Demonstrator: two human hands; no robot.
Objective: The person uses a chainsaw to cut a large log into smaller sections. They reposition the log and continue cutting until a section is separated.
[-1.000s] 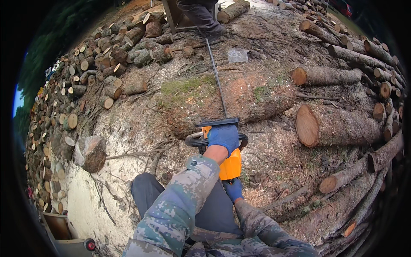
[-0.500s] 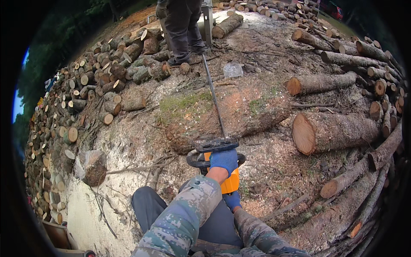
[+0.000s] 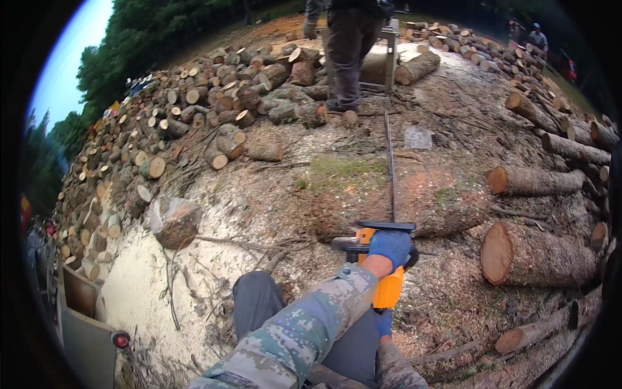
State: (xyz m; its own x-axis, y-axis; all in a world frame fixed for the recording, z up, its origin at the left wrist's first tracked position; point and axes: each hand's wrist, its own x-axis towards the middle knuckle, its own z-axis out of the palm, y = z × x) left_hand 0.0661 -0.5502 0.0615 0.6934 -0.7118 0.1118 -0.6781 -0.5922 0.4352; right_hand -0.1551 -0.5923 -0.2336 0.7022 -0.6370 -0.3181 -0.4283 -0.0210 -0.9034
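Swung left and tipped up a bit since half a second ago, judging by the extra sky (image 3: 74,55), pushing saw (image 3: 389,292) and log (image 3: 434,201) rightward in view. Pretty much the same spot for the bar (image 3: 391,155) though, crossing the log just right of the moss (image 3: 346,170).

Progress? Hard to call. No gap or split visible in the log, so probably early in the cut at best. Can't tell from above whether touching bark or how deep. Lots of short rounds (image 3: 192,96) done at upper left; seemingly plenty left, with this log in one piece, lying crosswise on the ground (image 3: 142,292) ahead of the knee (image 3: 259,301), plus thick logs (image 3: 541,256) at right.

Pose-wise: left arm reaching diagonally over the thigh, back of hand up, left grip (image 3: 390,247) clamped on the saw right behind the guard (image 3: 387,225). Right arm tucked low, right grip (image 3: 385,324) wrapped on the saw's rear end, fingers mostly hidden, so no telling how tightly
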